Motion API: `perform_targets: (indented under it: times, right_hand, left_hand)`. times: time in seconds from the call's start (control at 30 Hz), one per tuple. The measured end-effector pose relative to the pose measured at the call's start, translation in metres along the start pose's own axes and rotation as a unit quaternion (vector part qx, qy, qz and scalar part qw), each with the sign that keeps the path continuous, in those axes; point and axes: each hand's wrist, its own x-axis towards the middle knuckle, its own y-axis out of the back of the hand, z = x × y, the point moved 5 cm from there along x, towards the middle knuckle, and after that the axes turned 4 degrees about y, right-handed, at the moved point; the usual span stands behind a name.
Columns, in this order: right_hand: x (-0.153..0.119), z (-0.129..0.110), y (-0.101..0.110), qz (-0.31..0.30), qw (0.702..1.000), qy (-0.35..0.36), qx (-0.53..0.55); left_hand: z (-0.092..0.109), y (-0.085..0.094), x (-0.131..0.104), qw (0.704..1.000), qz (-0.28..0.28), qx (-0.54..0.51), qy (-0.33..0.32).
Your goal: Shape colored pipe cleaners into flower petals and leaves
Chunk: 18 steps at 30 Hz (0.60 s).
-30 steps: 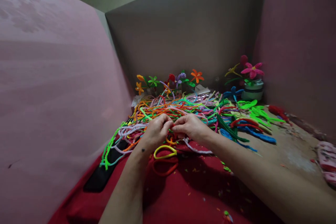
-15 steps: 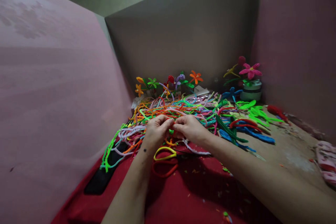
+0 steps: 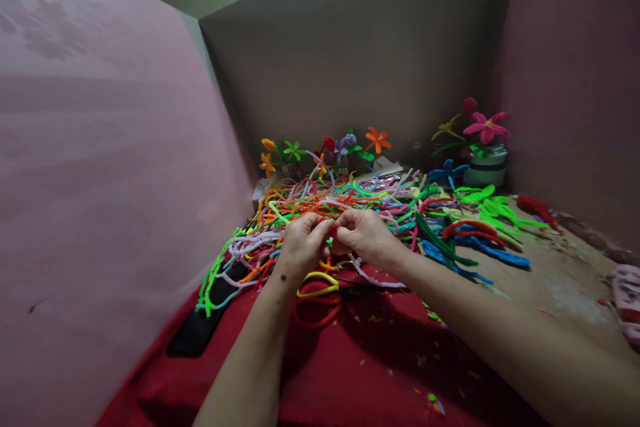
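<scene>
Left hand [image 3: 300, 250] and right hand [image 3: 367, 237] fingers pinch a red piece [image 3: 333, 232] over the pipe-cleaner heap [image 3: 345, 203], walls close around.

Both forearms are bare to the frame edge; no sleeves, gloves, rings or watch are visible. Left hand [image 3: 300, 248]: one small dark mark at its 7 o'clock, near the wrist. Right hand [image 3: 367, 238]: unmarked.

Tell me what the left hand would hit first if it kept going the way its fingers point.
The left hand points right, toward the right hand. It would meet those fingers and the small red piece pinched between them almost at once; they already look to be touching, though depth is hard to judge.
</scene>
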Motion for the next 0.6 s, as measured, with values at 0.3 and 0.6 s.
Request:
perform_targets:
  times: [0.3, 0.6]
  right_hand:
    - [-0.0034, -0.0034, -0.0027, -0.082, 0.989, -0.096, 0.081]
    - [-0.0031, 0.0009, -0.0064, -0.066, 0.989, -0.095, 0.091]
  left_hand:
    - [0.0033, 0.0017, -0.0035, 0.999, -0.03, -0.023, 0.008]
    - [0.0017, 0.0026, -0.0032, 1.0, 0.0, -0.028, 0.002]
